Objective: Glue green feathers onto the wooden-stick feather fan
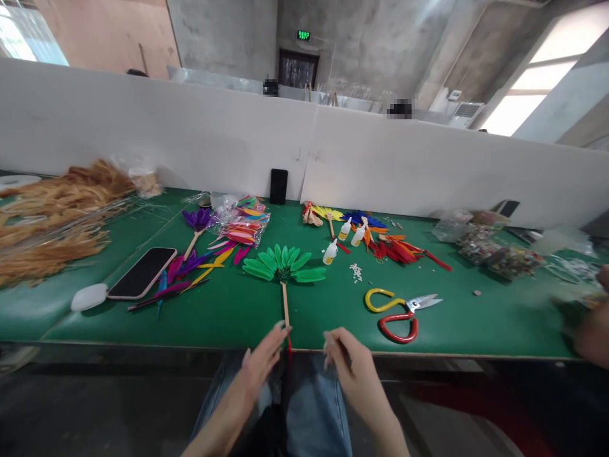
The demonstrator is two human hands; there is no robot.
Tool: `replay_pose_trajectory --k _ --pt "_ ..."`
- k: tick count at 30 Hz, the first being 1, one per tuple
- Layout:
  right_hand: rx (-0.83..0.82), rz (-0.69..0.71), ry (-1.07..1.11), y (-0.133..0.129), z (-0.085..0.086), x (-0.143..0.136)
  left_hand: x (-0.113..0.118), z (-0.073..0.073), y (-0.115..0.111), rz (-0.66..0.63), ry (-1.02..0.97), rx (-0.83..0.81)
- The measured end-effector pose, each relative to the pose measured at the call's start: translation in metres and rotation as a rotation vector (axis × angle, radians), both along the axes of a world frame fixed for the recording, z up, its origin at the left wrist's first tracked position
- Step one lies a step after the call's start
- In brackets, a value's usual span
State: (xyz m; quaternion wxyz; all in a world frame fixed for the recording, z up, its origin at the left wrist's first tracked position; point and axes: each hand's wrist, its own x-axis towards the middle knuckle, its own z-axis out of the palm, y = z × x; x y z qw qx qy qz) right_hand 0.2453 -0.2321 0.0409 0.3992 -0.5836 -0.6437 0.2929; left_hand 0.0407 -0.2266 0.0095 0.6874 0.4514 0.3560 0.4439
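Observation:
A fan of green feathers (284, 263) lies spread on the green table, fixed at the top of a thin wooden stick (285, 301). A red cord (290, 344) hangs from the stick's lower end over the table edge. My left hand (259, 362) has its fingers stretched out, the tips at the lower end of the stick and the thumb apart. To the right of the stick, my right hand (353, 368) hovers at the table edge, fingers loosely bent, nothing visible in it. Scissors (404, 311) with one yellow and one red handle lie beyond it.
Glue bottles (330, 252) and small white beads (356, 273) sit behind. Around them are a purple feather fan (197, 219), loose feathers (183, 279), a phone (143, 273), tan fibres (61, 216) and bagged beads (499, 251). Another person's hand (592, 327) is at far right.

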Motion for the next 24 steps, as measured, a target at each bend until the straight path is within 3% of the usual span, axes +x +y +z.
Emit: replay_pose_trajectory --k 3,5,8,9,11,13,16,18,21,24 --pt "-0.007 -0.184 -0.11 -0.011 -0.01 0.043 -0.029 0.002 0.009 0.179 0.126 0.047" --pt "-0.115 -0.228 -0.255 -0.027 -0.018 0.078 -0.045 0.001 0.017 0.294 0.355 0.197" --pt "-0.335 -0.22 -0.458 -0.052 -0.022 0.114 -0.055 -0.007 0.027 0.304 0.627 0.355" --pt "-0.297 -0.262 -0.461 -0.057 -0.02 0.115 -0.054 -0.012 0.03 0.285 0.716 0.415" --pt "-0.069 -0.286 -0.366 -0.056 -0.012 0.1 -0.046 -0.021 0.034 0.253 0.902 0.566" --pt "0.089 -0.134 -0.311 -0.04 -0.006 0.067 -0.035 -0.032 0.036 0.254 1.063 0.71" --pt "0.151 0.138 -0.422 0.003 -0.012 0.01 -0.018 -0.045 0.036 0.297 1.204 0.807" --pt "0.159 0.207 -0.505 0.032 -0.027 -0.016 -0.012 -0.05 0.035 0.324 1.224 0.835" --pt "0.175 0.22 -0.583 0.054 -0.048 -0.027 -0.018 -0.051 0.036 0.374 1.177 0.827" --pt "0.181 0.229 -0.574 0.042 -0.056 -0.012 -0.038 -0.045 0.041 0.438 1.138 0.788"
